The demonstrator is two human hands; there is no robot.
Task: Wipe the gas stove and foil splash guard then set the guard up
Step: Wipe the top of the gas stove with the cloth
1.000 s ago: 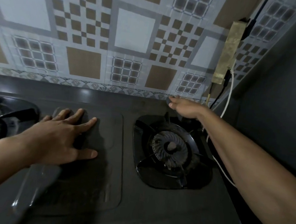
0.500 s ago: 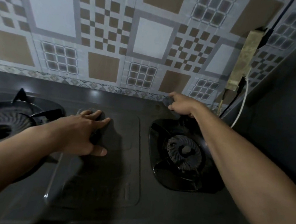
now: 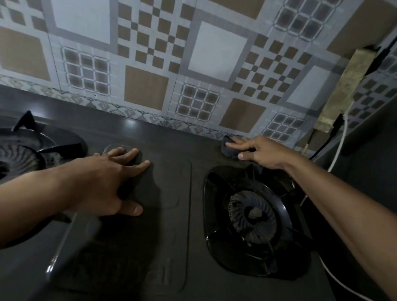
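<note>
The gas stove fills the near half of the view, dark and flat, with its back edge near the tiled wall. No foil splash guard shows anywhere, so I cannot tell where it is.

The right hand is at the far right back edge of the stove. Its fingers press down on a small dark cloth, with the thumb tucked against the cloth's side. The left hand lies flat on the middle panel, fingers spread open, holding nothing. It looks like it is leaning there for support.

The right burner with its metal prongs sits just near the right wrist. If the arm drops while wiping, it could bump a prong and knock the pot stand crooked.

A white cord and a black cord hang by the wall at the far right, near the cloth. A wide swipe that way could catch them and tug the power strip. A wet cloth there would be bad too.

The left burner is near the left arm and could get bumped as well.
</note>
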